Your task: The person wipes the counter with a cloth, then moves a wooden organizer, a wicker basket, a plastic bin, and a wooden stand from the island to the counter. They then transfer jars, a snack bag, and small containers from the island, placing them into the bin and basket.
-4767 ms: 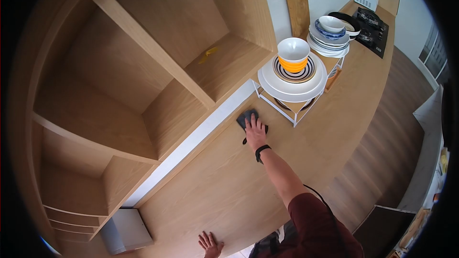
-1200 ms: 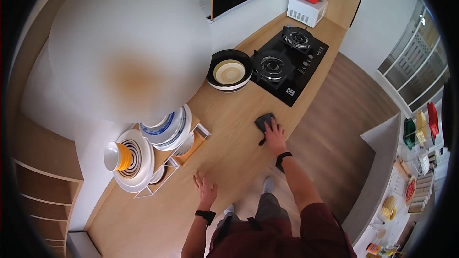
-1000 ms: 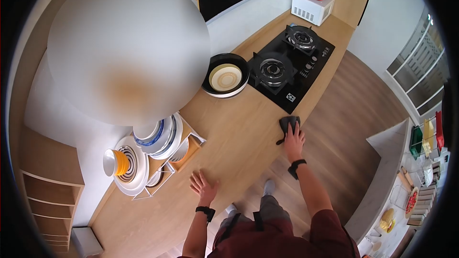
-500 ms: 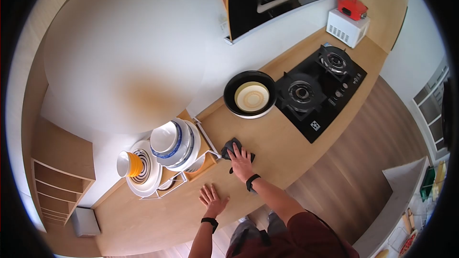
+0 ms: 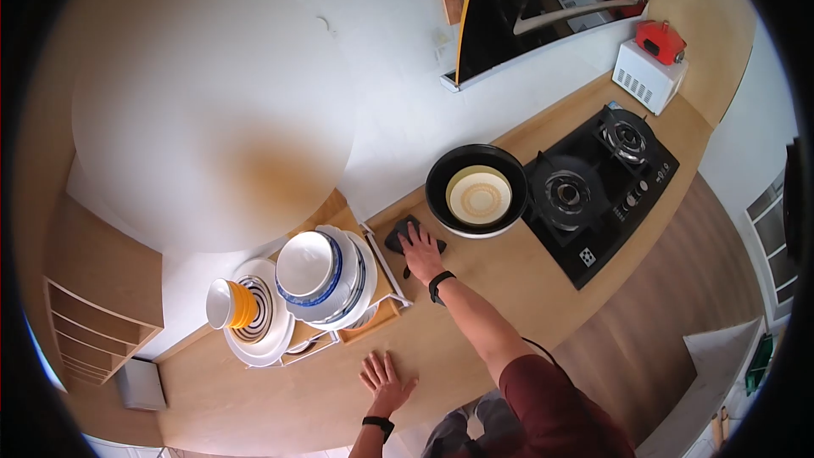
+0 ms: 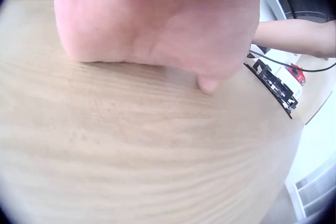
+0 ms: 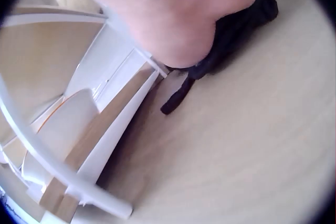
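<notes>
My right hand (image 5: pixel 422 256) lies over a dark grey cloth (image 5: pixel 394 242), fingers extended and pressing it on the wooden counter (image 5: pixel 500 288). The cloth's small hanging loop (image 7: pixel 177 97) trails beside the palm in the right wrist view. This hand is between the dish rack (image 5: pixel 386 282) and a black pan (image 5: pixel 438 174) with bowls nested in it. My left hand (image 5: pixel 388 386) rests palm down near the counter's front edge, fingers spread, holding nothing. In the left wrist view, its palm (image 6: pixel 157 19) sits against the wood, most fingers hidden.
The rack carries stacked plates and white bowls (image 5: pixel 305 263), with yellow-orange cups (image 5: pixel 243 304) at its left. A black gas hob (image 5: pixel 564 191) lies right of the pan. Beyond stands a white box (image 5: pixel 649 76) topped by a red pot (image 5: pixel 661 41). A blurred pale round shape (image 5: pixel 212 110) hides the upper left.
My right hand has slid the cloth from beside the left-hand shelves to the front edge by the hob, then back toward the wall beside the rack. The left hand stays on the counter.
</notes>
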The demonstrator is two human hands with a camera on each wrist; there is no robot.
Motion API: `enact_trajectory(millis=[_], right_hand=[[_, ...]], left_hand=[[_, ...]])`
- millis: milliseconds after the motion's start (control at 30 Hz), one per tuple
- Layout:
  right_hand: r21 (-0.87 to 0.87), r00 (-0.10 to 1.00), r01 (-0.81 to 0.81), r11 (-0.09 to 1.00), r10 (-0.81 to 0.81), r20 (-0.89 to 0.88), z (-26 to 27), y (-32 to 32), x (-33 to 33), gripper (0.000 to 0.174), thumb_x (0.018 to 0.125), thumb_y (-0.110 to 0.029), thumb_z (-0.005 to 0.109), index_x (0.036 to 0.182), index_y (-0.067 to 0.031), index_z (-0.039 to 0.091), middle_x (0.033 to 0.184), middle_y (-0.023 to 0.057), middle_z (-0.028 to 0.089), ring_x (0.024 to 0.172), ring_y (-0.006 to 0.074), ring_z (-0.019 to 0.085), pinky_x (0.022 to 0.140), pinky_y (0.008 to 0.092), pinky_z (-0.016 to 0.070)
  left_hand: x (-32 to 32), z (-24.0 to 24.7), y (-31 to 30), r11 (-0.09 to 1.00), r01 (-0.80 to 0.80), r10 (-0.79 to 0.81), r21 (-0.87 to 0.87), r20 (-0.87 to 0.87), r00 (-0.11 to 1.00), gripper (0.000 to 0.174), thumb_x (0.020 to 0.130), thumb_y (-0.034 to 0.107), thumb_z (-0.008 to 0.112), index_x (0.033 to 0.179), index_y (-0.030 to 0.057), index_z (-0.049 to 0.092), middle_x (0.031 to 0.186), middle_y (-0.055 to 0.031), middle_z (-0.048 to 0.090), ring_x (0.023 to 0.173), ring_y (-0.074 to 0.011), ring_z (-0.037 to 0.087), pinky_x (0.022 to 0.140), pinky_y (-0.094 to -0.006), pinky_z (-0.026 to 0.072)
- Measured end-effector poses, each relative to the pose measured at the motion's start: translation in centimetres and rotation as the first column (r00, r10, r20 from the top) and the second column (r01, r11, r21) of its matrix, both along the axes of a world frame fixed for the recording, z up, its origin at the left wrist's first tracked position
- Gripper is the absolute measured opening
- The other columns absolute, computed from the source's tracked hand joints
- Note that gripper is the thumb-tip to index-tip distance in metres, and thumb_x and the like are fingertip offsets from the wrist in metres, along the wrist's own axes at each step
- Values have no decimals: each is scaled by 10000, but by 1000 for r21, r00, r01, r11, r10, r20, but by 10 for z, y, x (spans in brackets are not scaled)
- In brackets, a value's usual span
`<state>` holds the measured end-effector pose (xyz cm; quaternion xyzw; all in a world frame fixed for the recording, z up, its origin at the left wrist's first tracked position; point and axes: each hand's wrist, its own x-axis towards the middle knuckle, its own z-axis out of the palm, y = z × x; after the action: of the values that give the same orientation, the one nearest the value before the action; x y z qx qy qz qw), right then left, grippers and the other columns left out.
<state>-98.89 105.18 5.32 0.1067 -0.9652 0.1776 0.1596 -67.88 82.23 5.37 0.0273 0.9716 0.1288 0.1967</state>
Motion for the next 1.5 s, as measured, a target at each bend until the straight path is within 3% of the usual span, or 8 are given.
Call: enact_trajectory(millis=[100,333,500,633,833,1267,1400,1500], right_hand=[[32,943,331,943,-330,-48,-5,11,-20,539,958,-231,596,1473,-74,582,1560,201,468,1403,378,446,1110,519,399],[190,910,412,891,-414,-26,9,24,39,631,944,-333,663,1485,-27,552,1504,207,512,1324,389,482,1028,462,434],[188,963,267,945,-267,-27,5,64,113,652,924,-364,713,1487,-70,567,1570,227,456,1284,395,507,1010,481,446],[239,936,336,911,-351,22,9,111,169,644,941,-363,699,1500,-79,554,1588,221,438,1285,394,505,1011,491,449],[274,738,644,714,-675,23,0,179,233,633,948,-345,690,1505,-89,530,1573,216,429,1298,411,484,1032,520,446],[142,840,532,835,-542,36,10,230,240,560,926,-317,715,1456,-198,582,1526,101,476,1295,365,480,1012,502,455],[150,899,438,886,-436,-52,11,263,311,554,922,-314,724,1447,-199,585,1516,97,486,1280,361,486,957,491,495],[175,945,315,933,-325,32,22,296,362,547,933,-310,712,1454,-197,585,1542,105,462,1266,351,496,943,485,507]], left_hand=[[3,-5,-3,1000,14,-14,-19,-18,1000,1267,859,688,704,1686,48,-12,1711,-328,-147,1554,-560,-198,1166,-779,-63],[2,-5,-6,999,33,-33,4,20,999,1281,856,691,705,1683,46,-29,1713,-323,-151,1556,-557,-197,1163,-784,-64],[-1,-3,-3,1000,9,-9,-12,23,1000,1293,844,693,706,1681,35,-28,1719,-310,-148,1560,-552,-188,1168,-780,-70],[1,-9,-1,1000,-7,7,-15,-45,999,1279,839,671,712,1685,44,-14,1725,-298,-138,1568,-537,-186,1181,-766,-72],[-2,5,3,1000,-7,7,-20,-13,1000,1276,836,666,715,1688,58,-15,1728,-292,-135,1573,-526,-185,1197,-751,-54],[1,-2,-4,998,-31,25,-49,-112,993,1256,816,632,759,1704,131,26,1748,-259,-50,1598,-508,-73,1224,-733,31],[7,3,17,991,-131,131,14,-107,986,1163,822,454,824,1702,182,115,1749,-256,24,1611,-470,12,1252,-680,84],[25,-7,55,990,-76,108,122,-276,955,1108,839,317,826,1693,152,140,1742,-260,67,1599,-470,85,1254,-662,127]])
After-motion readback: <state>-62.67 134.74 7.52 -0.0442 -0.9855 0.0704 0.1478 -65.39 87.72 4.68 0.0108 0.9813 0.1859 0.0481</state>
